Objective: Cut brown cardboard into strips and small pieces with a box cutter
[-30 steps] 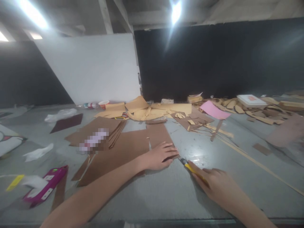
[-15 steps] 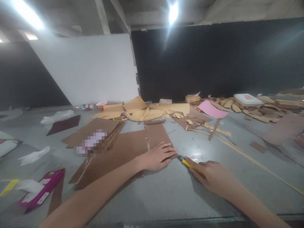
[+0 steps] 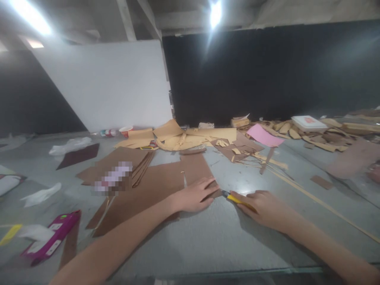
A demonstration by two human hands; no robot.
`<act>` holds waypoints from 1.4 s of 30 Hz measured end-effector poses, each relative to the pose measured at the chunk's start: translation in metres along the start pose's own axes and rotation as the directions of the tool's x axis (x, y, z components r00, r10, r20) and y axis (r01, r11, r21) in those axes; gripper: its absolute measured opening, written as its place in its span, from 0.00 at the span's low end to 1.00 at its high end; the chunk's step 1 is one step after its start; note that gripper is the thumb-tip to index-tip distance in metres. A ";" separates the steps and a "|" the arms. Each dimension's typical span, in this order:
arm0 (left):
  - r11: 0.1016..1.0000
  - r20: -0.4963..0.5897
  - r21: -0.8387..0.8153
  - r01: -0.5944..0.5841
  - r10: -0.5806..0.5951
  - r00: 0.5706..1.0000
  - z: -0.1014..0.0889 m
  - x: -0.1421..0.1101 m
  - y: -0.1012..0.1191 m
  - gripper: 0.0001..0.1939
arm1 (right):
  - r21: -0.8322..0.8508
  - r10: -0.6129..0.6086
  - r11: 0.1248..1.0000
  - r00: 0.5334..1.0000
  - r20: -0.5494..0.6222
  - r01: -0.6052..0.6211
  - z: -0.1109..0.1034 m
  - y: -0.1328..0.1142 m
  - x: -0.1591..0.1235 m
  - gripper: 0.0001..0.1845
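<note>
My left hand (image 3: 197,196) lies flat with fingers spread, pressing on a brown sheet (image 3: 194,168) near its right edge. In my right hand (image 3: 264,208) is a yellow utility knife (image 3: 237,198), its blade pointing left at the sheet's corner beside my left fingertips. Whether the blade touches the sheet I cannot tell. A larger brown sheet (image 3: 160,180) lies to the left, partly under my left forearm. Beyond it rests a stack of brown sheets (image 3: 102,160) with a blurred-out item on top.
A magenta case (image 3: 55,237) lies at the left front, near a crumpled white scrap (image 3: 41,194). Tan offcuts (image 3: 175,138), a pink sheet (image 3: 264,134) and a white box (image 3: 308,123) line the back. A long tan strip (image 3: 320,206) crosses the right side.
My right hand has shifted up slightly, and the knife lies at a flatter angle. My left hand stays on the sheet in nearly the same place. The view has moved a little.
</note>
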State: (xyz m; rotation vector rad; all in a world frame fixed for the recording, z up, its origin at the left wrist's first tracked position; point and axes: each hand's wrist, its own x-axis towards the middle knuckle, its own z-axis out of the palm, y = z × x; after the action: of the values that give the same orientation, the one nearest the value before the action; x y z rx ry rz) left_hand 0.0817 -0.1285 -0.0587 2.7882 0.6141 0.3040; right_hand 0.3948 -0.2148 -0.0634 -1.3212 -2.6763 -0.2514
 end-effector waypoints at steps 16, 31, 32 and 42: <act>0.999 0.069 -0.030 -0.033 0.035 0.997 0.004 0.003 -0.001 0.31 | 0.100 -0.105 0.989 0.994 0.004 0.104 -0.002 -0.009 -0.013 0.27; 0.998 0.038 -0.044 -0.049 0.051 0.998 0.008 0.002 -0.006 0.32 | 0.126 -0.063 0.990 0.998 0.030 0.059 -0.002 -0.006 -0.009 0.25; 0.998 0.038 -0.054 -0.045 0.047 0.998 0.007 0.002 -0.006 0.31 | 0.124 -0.056 0.991 0.998 0.039 0.050 -0.003 -0.005 -0.010 0.24; 0.990 0.071 -0.133 0.048 -0.038 0.997 -0.005 0.004 -0.005 0.37 | 0.086 -0.050 0.995 0.998 0.032 0.047 0.000 0.001 0.004 0.25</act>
State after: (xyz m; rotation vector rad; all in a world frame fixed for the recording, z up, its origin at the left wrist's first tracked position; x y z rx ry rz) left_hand 0.0822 -0.1214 -0.0548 2.6404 0.6130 0.2316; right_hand 0.3929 -0.2111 -0.0622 -1.2486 -2.7163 -0.1199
